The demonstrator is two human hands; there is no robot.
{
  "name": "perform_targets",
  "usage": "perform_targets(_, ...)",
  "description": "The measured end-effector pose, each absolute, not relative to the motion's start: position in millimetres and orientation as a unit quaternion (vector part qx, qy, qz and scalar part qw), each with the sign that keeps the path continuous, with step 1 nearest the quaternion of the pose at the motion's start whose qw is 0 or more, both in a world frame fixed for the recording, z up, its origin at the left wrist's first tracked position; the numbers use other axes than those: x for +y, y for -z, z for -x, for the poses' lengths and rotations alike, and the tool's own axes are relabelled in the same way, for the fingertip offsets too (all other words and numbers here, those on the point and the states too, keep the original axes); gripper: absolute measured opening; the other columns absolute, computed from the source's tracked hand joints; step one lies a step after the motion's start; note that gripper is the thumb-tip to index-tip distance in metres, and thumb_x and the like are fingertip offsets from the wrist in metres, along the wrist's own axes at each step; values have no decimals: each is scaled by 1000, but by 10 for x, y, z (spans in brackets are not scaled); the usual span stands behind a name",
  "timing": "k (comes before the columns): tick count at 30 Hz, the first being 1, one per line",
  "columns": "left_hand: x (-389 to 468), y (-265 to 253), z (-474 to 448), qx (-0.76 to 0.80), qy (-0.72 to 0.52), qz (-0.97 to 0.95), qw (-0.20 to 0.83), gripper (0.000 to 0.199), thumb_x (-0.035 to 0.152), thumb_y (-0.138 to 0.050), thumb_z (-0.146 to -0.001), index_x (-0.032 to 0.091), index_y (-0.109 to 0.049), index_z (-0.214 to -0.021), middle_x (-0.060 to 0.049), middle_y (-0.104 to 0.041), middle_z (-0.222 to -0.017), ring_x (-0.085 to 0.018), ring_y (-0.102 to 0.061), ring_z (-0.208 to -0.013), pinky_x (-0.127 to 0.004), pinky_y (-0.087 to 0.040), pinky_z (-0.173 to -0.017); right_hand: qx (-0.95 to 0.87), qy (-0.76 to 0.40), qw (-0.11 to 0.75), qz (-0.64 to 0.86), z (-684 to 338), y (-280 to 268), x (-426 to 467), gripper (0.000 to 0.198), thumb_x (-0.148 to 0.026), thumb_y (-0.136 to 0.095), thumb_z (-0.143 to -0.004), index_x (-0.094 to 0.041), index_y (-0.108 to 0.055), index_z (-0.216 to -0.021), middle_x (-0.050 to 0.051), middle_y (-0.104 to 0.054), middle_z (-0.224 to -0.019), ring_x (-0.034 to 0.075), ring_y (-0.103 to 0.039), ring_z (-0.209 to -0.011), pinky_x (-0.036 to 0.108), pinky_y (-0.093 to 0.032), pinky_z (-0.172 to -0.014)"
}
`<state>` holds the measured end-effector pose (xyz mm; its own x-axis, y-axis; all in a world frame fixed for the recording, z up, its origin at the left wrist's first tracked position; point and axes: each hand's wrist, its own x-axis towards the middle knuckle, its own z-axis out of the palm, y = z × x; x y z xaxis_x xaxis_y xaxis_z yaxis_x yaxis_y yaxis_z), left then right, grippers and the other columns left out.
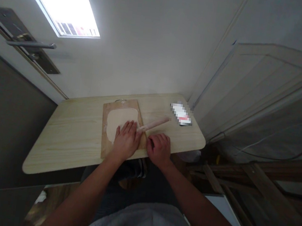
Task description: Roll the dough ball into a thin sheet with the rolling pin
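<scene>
A flat, rolled-out sheet of dough (113, 123) lies on a wooden cutting board (103, 142). My left hand (127, 136) rests flat on the lower right part of the dough, fingers stretched forward. A floury rolling pin (155, 123) lies slantwise across the board's right edge, its near end beside my left fingers and its far end over the table. Close to the board's lower right edge, my right hand (160, 147) is closed with its fingers curled under. Whatever those fingers may hold is hidden from this angle.
The board sits on a pale wooden table (68, 132) against a white door with a lever handle (31, 44). A phone (181, 114) with a lit, blurred-out screen lies at the table's right end. Wooden beams (266, 178) stand at the lower right.
</scene>
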<state>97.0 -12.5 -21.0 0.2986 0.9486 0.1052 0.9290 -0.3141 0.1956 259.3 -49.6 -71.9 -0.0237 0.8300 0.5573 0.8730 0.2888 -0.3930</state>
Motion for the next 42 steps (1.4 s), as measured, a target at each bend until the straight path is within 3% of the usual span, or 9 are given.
perform_targets(7, -137, 210, -905, 553, -92, -828, 31, 59, 45, -34, -102, 13, -40, -151, -15, -42, -159, -29, -33, -150, -56, -24, -122, -711, 14, 370, 598, -2592, 669, -536, 16, -27, -54, -97, -20, -67, -92, 6, -71, -89, 22, -57, -91, 39, -36, -89)
perform_targets(10, -336, 243, -879, 534, -103, -838, 37, 61, 41, -34, -101, 11, -34, -154, -15, -40, -159, -27, -32, -150, -52, -25, -123, -697, 10, 392, 601, -2588, 699, -706, 18, -27, -52, -98, -20, -68, -103, 7, -72, -103, 24, -58, -104, 43, -36, -99)
perform_targets(14, -477, 263, -886, 531, -109, -839, 42, 61, 40, -36, -100, 12, -32, -155, -14, -39, -160, -27, -32, -150, -53, -26, -122, -704, -1, 390, 593, -2568, 799, -1006, 34, -27, -48, -99, -22, -60, -130, 8, -66, -131, 27, -50, -130, 51, -25, -117)
perform_targets(19, -239, 247, -864, 537, -95, -837, 37, 59, 38, -32, -101, 12, -36, -154, -14, -41, -159, -28, -33, -150, -56, -25, -122, -734, -15, 352, 581, -2468, 872, -1135, 48, -34, -48, -98, -22, -49, -144, 9, -57, -145, 28, -41, -144, 54, -17, -123)
perform_targets(24, -24, 217, -817, 532, -80, -842, 33, 57, 38, -32, -101, 14, -40, -152, -13, -42, -159, -29, -33, -150, -59, -24, -121, -740, -1, 333, 584, -2399, 933, -1095, 54, -38, -49, -97, -21, -45, -149, 8, -54, -149, 28, -39, -146, 53, -14, -123)
perform_targets(33, -528, 245, -823, 492, -91, -866, 27, 62, 38, -39, -100, 14, -30, -157, -12, -35, -162, -26, -28, -152, -54, -23, -124, -751, 21, 319, 577, -2432, 1044, -1088, 61, -46, -53, -95, -21, -44, -149, 10, -54, -149, 28, -42, -144, 51, -19, -121)
perform_targets(42, -276, 223, -859, 532, -90, -841, 26, 65, 52, -24, -104, 14, -35, -155, -12, -40, -160, -27, -29, -152, -56, -23, -123, -752, 23, 326, 573, -2431, 1016, -1087, 62, -46, -52, -96, -21, -42, -151, 11, -56, -147, 27, -45, -142, 50, -20, -121)
